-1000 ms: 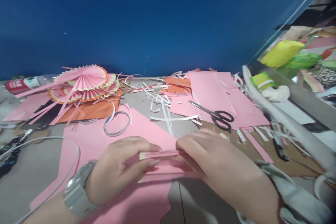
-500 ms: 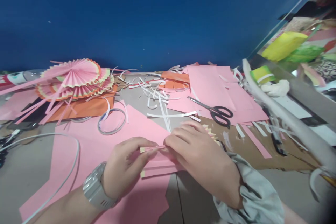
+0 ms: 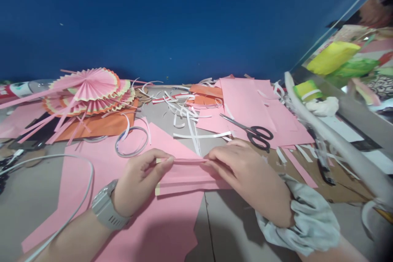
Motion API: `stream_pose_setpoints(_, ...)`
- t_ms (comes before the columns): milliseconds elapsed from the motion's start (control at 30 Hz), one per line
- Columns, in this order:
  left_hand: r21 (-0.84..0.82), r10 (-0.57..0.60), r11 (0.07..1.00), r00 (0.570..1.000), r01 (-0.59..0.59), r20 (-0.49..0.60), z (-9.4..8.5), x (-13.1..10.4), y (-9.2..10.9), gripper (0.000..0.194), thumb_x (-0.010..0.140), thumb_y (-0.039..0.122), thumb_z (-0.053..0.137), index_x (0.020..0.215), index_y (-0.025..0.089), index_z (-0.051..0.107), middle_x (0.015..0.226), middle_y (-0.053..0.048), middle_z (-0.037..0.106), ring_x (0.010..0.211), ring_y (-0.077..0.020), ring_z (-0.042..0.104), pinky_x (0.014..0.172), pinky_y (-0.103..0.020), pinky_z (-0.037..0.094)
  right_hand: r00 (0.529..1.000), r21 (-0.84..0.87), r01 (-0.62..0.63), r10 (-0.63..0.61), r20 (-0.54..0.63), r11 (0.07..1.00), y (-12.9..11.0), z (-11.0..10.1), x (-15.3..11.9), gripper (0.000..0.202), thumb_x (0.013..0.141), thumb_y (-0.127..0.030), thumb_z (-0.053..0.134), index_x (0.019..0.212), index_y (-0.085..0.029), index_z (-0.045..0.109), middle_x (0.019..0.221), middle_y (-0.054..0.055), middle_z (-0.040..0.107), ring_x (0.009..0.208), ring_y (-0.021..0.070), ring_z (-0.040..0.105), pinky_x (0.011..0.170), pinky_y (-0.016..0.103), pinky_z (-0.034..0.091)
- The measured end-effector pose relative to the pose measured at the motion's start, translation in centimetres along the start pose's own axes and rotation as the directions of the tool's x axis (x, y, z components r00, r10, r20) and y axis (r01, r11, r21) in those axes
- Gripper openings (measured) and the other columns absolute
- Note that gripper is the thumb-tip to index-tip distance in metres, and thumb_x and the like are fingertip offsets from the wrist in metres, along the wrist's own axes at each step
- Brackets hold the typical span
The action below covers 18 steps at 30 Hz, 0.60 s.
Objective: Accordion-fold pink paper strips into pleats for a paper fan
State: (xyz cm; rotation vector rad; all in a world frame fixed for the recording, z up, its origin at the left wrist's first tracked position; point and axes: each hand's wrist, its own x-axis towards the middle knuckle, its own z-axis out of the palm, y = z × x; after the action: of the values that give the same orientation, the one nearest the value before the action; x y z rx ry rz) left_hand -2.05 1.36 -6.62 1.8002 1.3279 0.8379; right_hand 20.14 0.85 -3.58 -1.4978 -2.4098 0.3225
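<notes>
A pleated strip of pink paper point(image 3: 188, 176) with pale yellow ends stretches between my two hands, above a large pink sheet point(image 3: 147, 221). My left hand point(image 3: 139, 180), with a grey watch at the wrist, pinches the strip's left end between thumb and forefinger. Further right, my right hand point(image 3: 242, 172), with a pale scrunchie at the wrist, pinches the strip's upper edge. The strip's right end is hidden behind that hand.
Black scissors point(image 3: 259, 136) lie on pink sheets at the right. Pink folded rosettes point(image 3: 89, 90) rest at the back left. A tape roll point(image 3: 131, 142), white paper strips point(image 3: 184, 112), a cable point(image 3: 87, 184) and a cutter point(image 3: 326, 172) surround the hands.
My hands have moved apart, the left one leftward and the right one rightward. More of the pink strip shows between them.
</notes>
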Motion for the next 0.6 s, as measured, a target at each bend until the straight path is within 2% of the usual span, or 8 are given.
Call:
stream_pose_setpoints(333,0.006,-0.041,0.999,0.998,0.041,0.039,-2.3,1.6,-1.2,0.018,0.083,0.033,0.049,0.076,0.017,0.055,0.061,0.003,0.05,0.055,-0.0099,0.044,0.052,-0.02,0.037,1.0,-0.012,0.02,-0.02,0.006,1.0,1.4,0.1,0.6,0.023,0.088,-0.031,0.047,0.072,-0.02,0.058,0.064,0.0,0.062,0.066,0.017,0.053,0.064,0.029,0.036)
stream_pose_setpoints(467,-0.018,-0.091,0.996,0.993,0.093,0.068,-2.5,2.0,-1.5,0.023,0.084,0.038,0.046,0.074,0.018,0.052,0.054,0.006,0.037,0.047,-0.0089,0.034,0.046,-0.021,0.03,1.0,0.051,0.005,-0.007,0.022,0.999,1.8,0.1,0.8,0.026,0.089,-0.031,0.045,0.068,-0.021,0.056,0.061,-0.002,0.06,0.064,0.0151,0.053,0.063,0.028,0.036)
stream_pose_setpoints(600,-0.028,-0.098,0.995,0.992,0.1,0.081,-2.4,2.2,-1.8,0.025,0.084,0.04,0.045,0.074,0.018,0.051,0.054,0.006,0.031,0.047,-0.0091,0.03,0.046,-0.021,0.027,0.999,0.125,-0.027,0.024,0.023,0.992,1.8,0.1,0.7,0.024,0.09,-0.03,0.043,0.071,-0.021,0.055,0.063,-0.002,0.059,0.065,0.0146,0.054,0.063,0.027,0.037)
